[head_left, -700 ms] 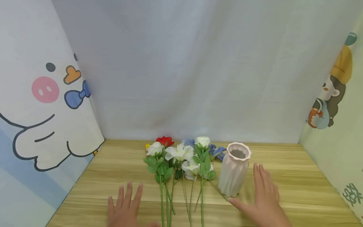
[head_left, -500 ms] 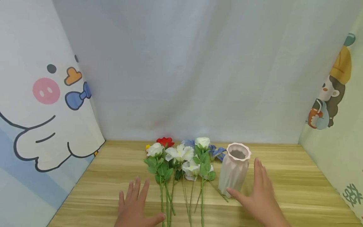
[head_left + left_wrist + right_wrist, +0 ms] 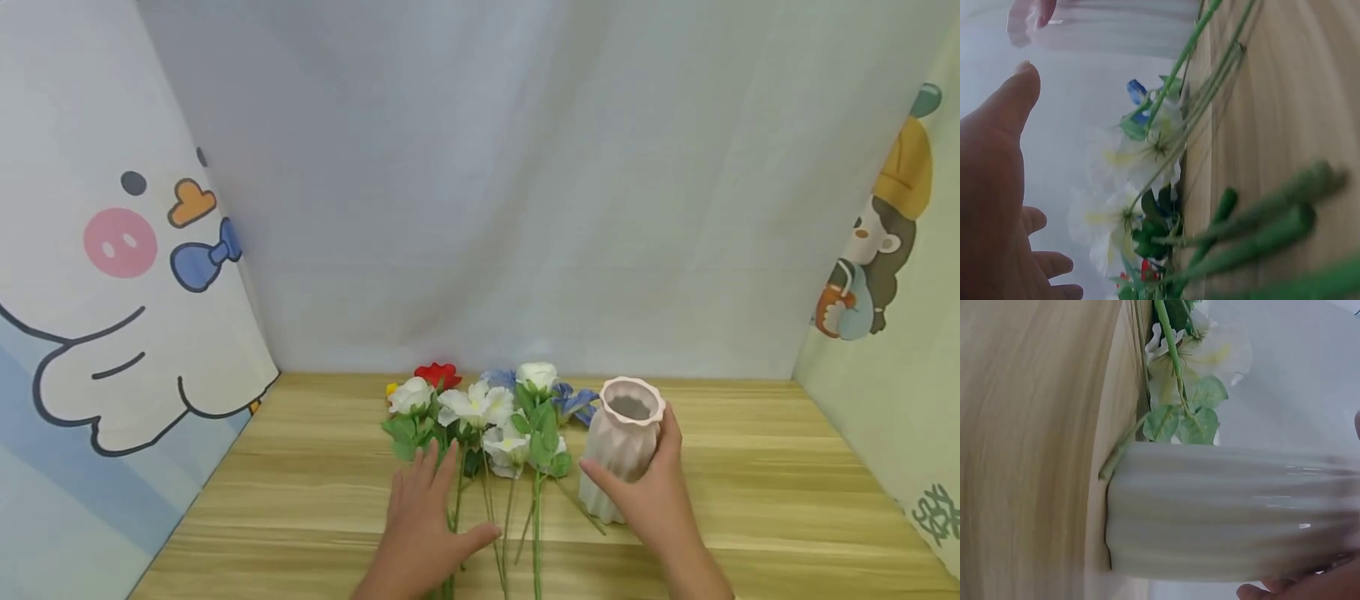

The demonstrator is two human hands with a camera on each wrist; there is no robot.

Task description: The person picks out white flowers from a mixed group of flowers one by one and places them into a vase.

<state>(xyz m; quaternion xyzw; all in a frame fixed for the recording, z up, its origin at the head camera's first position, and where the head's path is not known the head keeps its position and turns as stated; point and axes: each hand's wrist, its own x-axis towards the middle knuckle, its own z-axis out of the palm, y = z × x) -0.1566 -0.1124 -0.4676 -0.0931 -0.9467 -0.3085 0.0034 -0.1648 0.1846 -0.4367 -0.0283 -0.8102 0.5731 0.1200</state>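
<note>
A pale pink fluted vase (image 3: 615, 446) stands upright on the wooden table, its scalloped mouth facing up. My right hand (image 3: 652, 492) grips it from the right, thumb across the front and fingers round the far side; in the right wrist view the vase (image 3: 1210, 512) fills the middle. To its left lie several artificial flowers, among them a red one (image 3: 438, 375), a white rose (image 3: 410, 395) and a blue one (image 3: 574, 403). Over their stems is my left hand (image 3: 423, 521), fingers spread and holding nothing. Some stems and leaves are hidden beneath it.
The wood-grain table (image 3: 765, 492) ends at a grey-white curtain (image 3: 525, 183) behind the flowers. Printed cartoon panels stand left and right. One thin stem (image 3: 585, 508) lies close against the base of the vase.
My right hand has moved left and closed round the vase, which has barely shifted. My left hand has come right and forward, from beside the stems to over them.
</note>
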